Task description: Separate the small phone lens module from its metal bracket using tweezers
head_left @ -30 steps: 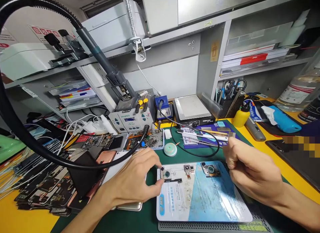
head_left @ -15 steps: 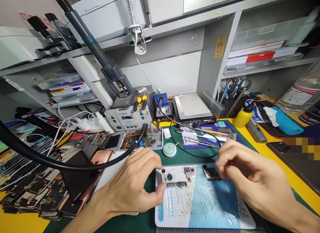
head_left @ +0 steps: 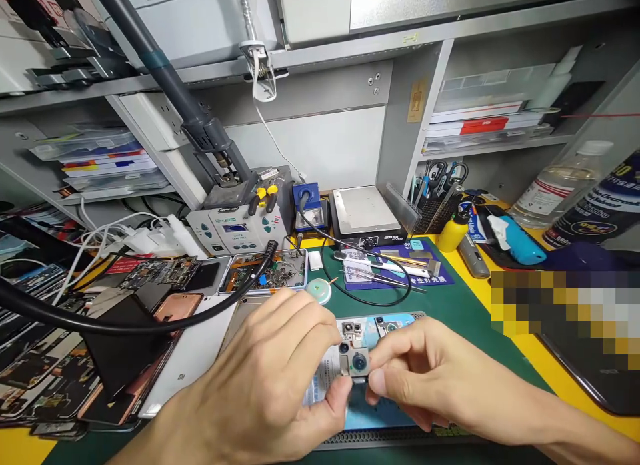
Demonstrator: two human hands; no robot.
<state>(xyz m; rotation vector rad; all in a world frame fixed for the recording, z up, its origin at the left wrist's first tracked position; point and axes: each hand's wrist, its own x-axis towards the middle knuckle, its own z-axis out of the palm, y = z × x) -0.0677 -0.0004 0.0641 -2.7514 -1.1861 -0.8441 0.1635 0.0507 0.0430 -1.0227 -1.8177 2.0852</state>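
Observation:
Between my two hands is a phone camera module (head_left: 359, 362) with a large lens, a smaller lens and a metal-coloured frame. The thumb and finger of my left hand (head_left: 280, 365) close on its left edge. From the right, my right hand (head_left: 425, 372) pinches the other edge. Under both hands lies a flat white-and-blue box (head_left: 367, 417), partly covered by them. A small dual-lens camera module (head_left: 351, 330) rests on it just behind the held one. Another black camera module (head_left: 386, 326) sits farther right, partly hidden by my right fingers.
A black hose (head_left: 150, 326) arcs across the left side above stacked phone parts (head_left: 50, 378). Behind are a tray of small parts (head_left: 270, 270), a round green-topped tin (head_left: 319, 292), tweezers (head_left: 385, 280) and a hot plate (head_left: 367, 212). A dark phone (head_left: 595, 372) lies at right.
My right hand has come leftward and now grips the camera module's right edge together with my left hand. The view has shifted to the right.

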